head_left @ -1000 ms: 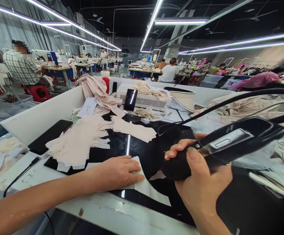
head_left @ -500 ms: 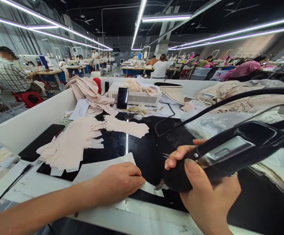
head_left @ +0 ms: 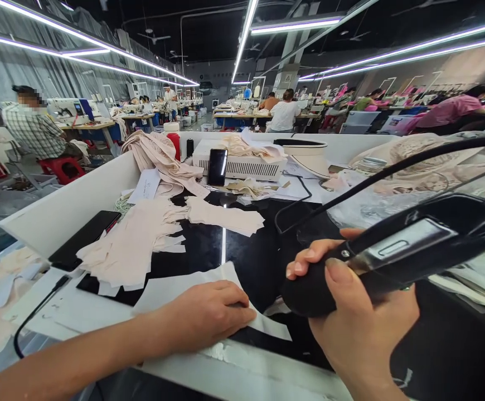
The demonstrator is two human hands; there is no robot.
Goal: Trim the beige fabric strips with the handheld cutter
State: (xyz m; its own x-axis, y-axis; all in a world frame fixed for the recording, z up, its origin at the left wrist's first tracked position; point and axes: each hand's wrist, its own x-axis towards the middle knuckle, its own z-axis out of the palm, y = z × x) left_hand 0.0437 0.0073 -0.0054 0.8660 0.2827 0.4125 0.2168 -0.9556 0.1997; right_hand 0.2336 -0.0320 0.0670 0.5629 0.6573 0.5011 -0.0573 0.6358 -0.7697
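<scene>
A white fabric piece lies on the black tabletop near the front edge, with a narrow tail reaching right. My left hand rests on it, fingers bent and pressed together at the fabric's edge. My right hand is wrapped round a thick black corded handheld cutter, thumb on top. Its blurred metal tip points left, just above or beside the fabric tail; whether they touch I cannot tell. Left of the white piece lies a fanned stack of pale pink fabric pieces, and beyond it another pink strip.
A black cable arcs over the right side. At the back stand a phone, a vented white box and a cream bin. A black device lies left, by the white side wall. Plastic and fabric pile up right.
My left hand, flat on the fabric at first, has bent its fingers, and the white piece has shifted. The cutter's tip dipped to the fabric tail, then drew slightly back. The view swung left, then right.
</scene>
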